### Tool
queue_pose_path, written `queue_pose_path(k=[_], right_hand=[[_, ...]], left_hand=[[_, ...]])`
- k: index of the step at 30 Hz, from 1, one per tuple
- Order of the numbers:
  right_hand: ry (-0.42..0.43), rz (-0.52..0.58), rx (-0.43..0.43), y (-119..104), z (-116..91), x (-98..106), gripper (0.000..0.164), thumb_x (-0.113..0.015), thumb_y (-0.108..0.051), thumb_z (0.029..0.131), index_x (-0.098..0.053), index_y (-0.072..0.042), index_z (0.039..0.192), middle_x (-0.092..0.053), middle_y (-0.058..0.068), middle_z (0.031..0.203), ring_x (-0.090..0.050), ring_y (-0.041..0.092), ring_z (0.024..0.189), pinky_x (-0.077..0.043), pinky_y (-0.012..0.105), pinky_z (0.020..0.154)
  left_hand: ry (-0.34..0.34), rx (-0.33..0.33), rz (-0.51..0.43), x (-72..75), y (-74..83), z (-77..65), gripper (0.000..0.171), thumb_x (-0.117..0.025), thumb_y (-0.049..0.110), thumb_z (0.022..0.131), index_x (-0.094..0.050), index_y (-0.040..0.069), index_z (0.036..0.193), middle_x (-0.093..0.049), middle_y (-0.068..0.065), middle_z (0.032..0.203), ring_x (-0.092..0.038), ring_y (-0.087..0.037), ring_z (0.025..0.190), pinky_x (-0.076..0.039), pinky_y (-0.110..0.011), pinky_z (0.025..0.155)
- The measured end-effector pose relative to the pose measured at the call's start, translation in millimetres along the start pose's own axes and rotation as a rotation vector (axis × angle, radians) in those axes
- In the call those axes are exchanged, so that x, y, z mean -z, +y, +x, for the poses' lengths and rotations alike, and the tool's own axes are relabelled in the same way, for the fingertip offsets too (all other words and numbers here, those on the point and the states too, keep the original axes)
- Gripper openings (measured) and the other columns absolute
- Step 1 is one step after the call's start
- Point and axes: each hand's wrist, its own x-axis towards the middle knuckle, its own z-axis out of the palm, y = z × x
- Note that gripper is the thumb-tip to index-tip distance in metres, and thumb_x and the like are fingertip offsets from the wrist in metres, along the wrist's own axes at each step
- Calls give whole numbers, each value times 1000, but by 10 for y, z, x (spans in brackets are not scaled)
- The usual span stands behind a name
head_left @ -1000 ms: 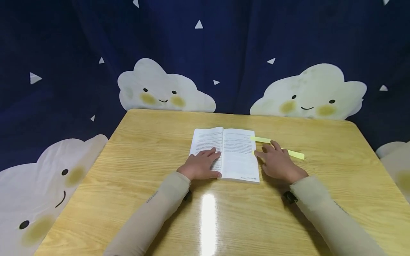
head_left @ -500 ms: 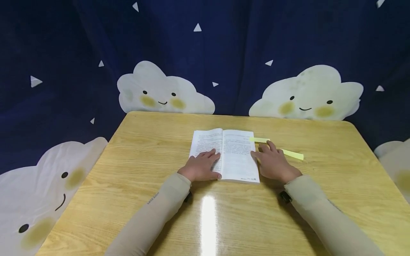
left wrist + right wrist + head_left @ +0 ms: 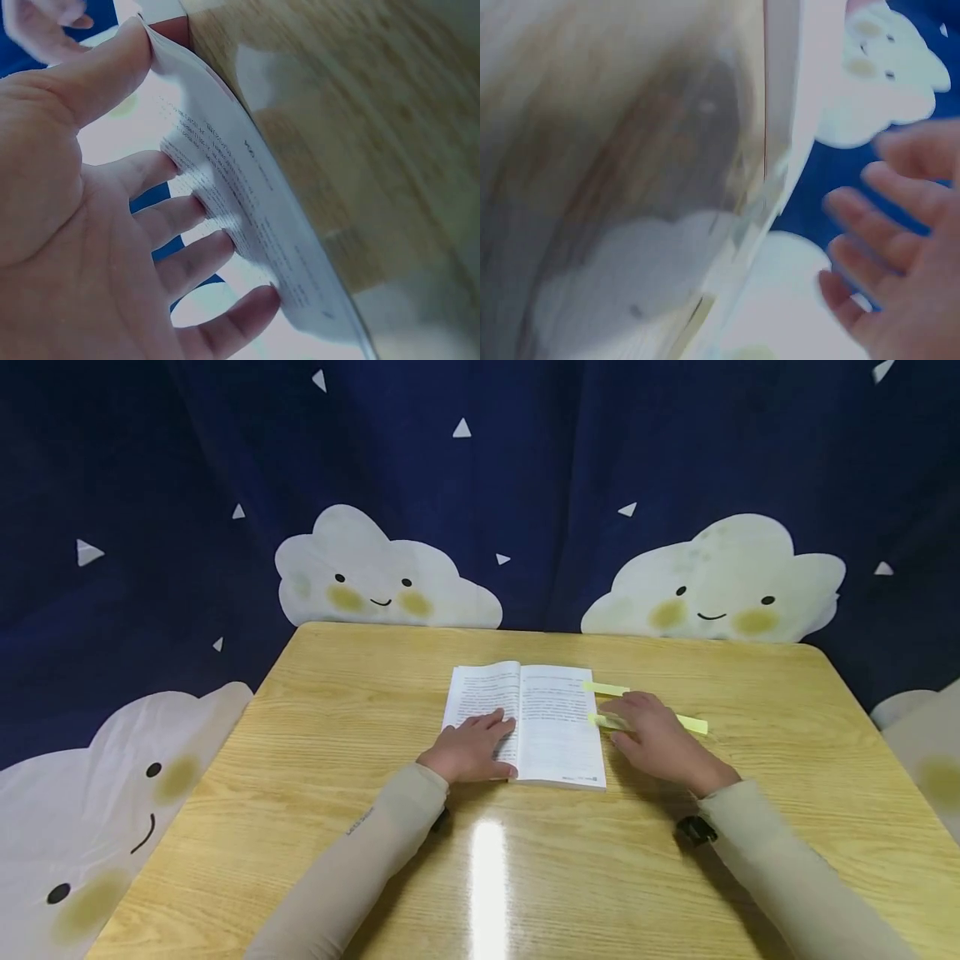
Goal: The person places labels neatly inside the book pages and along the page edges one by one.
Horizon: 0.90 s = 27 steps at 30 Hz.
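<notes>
An open book (image 3: 558, 727) with printed pages lies on the wooden table. My left hand (image 3: 468, 747) rests on its left page, fingers spread, thumb near the spine at the bottom edge. In the left wrist view, the left fingertips touch the printed page (image 3: 225, 172). My right hand (image 3: 660, 743) hovers by the book's right edge, fingers loosely extended and holding nothing. A yellow sticky strip (image 3: 606, 688) sticks out from the right page. Lower down, another yellow strip (image 3: 611, 722) crosses the page edge and runs beneath the right hand.
Yellow paper (image 3: 692, 725) shows on the table beyond the right hand; whether it joins the lower strip I cannot tell. The wooden table (image 3: 337, 710) spreads around the book. A dark blue curtain (image 3: 540, 485) with clouds hangs behind its far edge.
The right hand first pressed at the page edge over the lower strip, then lifted away and shifted right, uncovering that strip's end. The left hand has stayed on the page.
</notes>
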Motion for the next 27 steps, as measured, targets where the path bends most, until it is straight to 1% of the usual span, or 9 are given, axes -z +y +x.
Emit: queue_pose_path(k=[3,5,9,13,16,19,22,27], right_hand=[[110,99,-26,83,-38,132,28,-57,-6,97,-67,0,123,-65,23,125,-54,44,123,-44,61,99],[170,131,-55,147,-68,208,24,-56,-6,98,-69,-1,118,-67,22,120,-57,42,116,-47,60,93],[256,142,-95,297,-105,292,23,-53,-7,100,-70,-1,115,-69,21,113,-61,40,107,-50,58,86],[289,112,-139,435,-94,314,25,-51,-8,100,-70,0,113,-70,23,109,-63,37,97,-49,51,77],[293,93,-182,523,-74,320,25,-50,-9,100,-70,1,112,-70,24,108,-64,37,93,-47,49,75],[277,68,-225,603,-90,322,25,-51,-7,98,-70,3,110,-70,26,107,-63,39,94,-47,53,78],[234,17,-250,675,-122,317,24,-53,-5,96,-71,5,108,-69,27,107,-63,42,95,-48,57,80],[166,-47,-287,771,-124,302,25,-54,-6,94,-72,4,107,-69,28,108,-64,42,92,-49,57,78]], left_hand=[[-1,0,-1,2,4,1,82,-63,56,91,-25,30,159,-14,5,169,-23,-28,154,-26,-63,117],[-1,-1,-1,5,4,-2,82,-63,56,91,-25,30,159,-14,5,169,-23,-28,154,-26,-63,117],[5,-7,-3,9,2,-4,81,-63,55,91,-25,30,158,-15,5,169,-24,-29,154,-25,-64,117],[2,-5,-9,-7,-9,-7,81,-63,56,91,-26,30,158,-15,5,169,-23,-29,154,-25,-64,117],[2,-1,-10,-5,-16,-13,81,-63,56,91,-26,30,159,-15,5,169,-23,-29,154,-24,-64,117],[3,-6,-8,4,-8,-15,81,-62,56,91,-25,30,159,-15,5,169,-23,-29,154,-24,-64,117],[1,-14,-5,7,1,-18,81,-62,56,91,-26,30,158,-15,5,169,-23,-29,154,-25,-64,117],[5,-15,-3,23,9,-32,81,-63,56,91,-27,30,158,-16,5,169,-25,-29,153,-27,-63,117]])
